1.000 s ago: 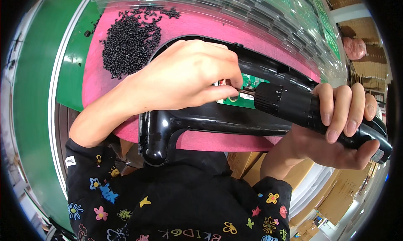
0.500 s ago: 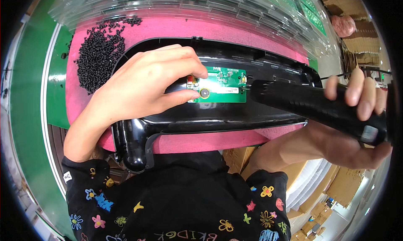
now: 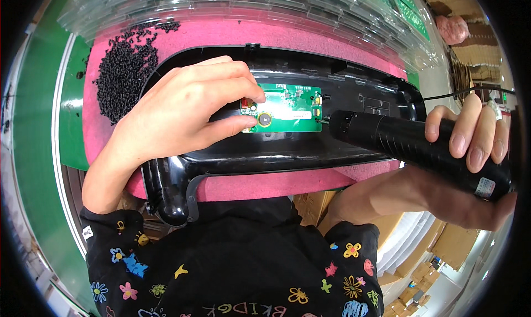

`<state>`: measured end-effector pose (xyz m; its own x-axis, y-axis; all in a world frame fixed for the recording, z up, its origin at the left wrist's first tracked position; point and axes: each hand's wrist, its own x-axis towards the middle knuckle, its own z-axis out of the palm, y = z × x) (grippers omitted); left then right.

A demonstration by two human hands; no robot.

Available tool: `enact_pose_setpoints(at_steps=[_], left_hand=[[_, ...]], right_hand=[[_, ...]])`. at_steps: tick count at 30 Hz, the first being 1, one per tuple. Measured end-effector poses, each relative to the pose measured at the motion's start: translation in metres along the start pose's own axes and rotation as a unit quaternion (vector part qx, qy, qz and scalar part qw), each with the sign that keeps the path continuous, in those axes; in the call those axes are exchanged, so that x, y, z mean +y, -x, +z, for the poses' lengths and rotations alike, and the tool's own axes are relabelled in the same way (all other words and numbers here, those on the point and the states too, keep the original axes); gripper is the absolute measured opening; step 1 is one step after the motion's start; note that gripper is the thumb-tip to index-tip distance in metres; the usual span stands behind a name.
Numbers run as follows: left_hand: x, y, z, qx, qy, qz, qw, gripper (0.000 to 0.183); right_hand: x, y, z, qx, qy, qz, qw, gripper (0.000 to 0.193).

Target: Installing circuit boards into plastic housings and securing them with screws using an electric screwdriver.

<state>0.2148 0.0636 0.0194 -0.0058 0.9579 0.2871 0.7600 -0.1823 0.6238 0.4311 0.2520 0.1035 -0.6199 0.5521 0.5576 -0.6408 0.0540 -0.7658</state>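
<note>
A green circuit board with a round black component lies inside a long black plastic housing. At the board's left end, the thumb and fingers of my left hand are closed on it, partly covering that end. My right hand is wrapped round a black electric screwdriver, held nearly level and slanting down to the right. Its thin bit meets the board's right edge, near the lower right corner. Whether a screw sits under the bit is too small to tell.
A pile of small black screws lies on the pink mat, left of the housing. Clear plastic trays line the far side. A dark cord runs at the right. Cardboard boxes stand beyond my right arm.
The housing and board sit slightly farther left and up in view. My right fingers have shifted a little on the screwdriver. My left hand keeps its hold on the board.
</note>
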Motion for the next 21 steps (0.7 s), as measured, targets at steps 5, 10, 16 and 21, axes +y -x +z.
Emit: enact_pose_setpoints(at_steps=[5, 10, 16, 21], left_hand=[[0.0, -0.001, 0.001, 0.005, -0.025, 0.006, 1.0, 0.033], [0.0, 0.0, 0.002, 0.01, -0.024, 0.005, 1.0, 0.031], [0.002, 0.002, 0.001, 0.018, -0.03, -0.003, 0.999, 0.027], [0.0, 0.002, 0.003, 0.022, -0.032, 0.01, 0.999, 0.024]], right_hand=[[0.007, -0.004, 0.006, -0.017, -0.005, -0.004, 1.0, 0.044], [0.01, -0.007, 0.013, -0.024, 0.001, 0.02, 1.0, 0.047], [0.015, -0.012, 0.023, -0.035, 0.006, 0.045, 0.998, 0.051], [0.019, -0.018, 0.025, -0.066, 0.004, 0.06, 0.996, 0.055]])
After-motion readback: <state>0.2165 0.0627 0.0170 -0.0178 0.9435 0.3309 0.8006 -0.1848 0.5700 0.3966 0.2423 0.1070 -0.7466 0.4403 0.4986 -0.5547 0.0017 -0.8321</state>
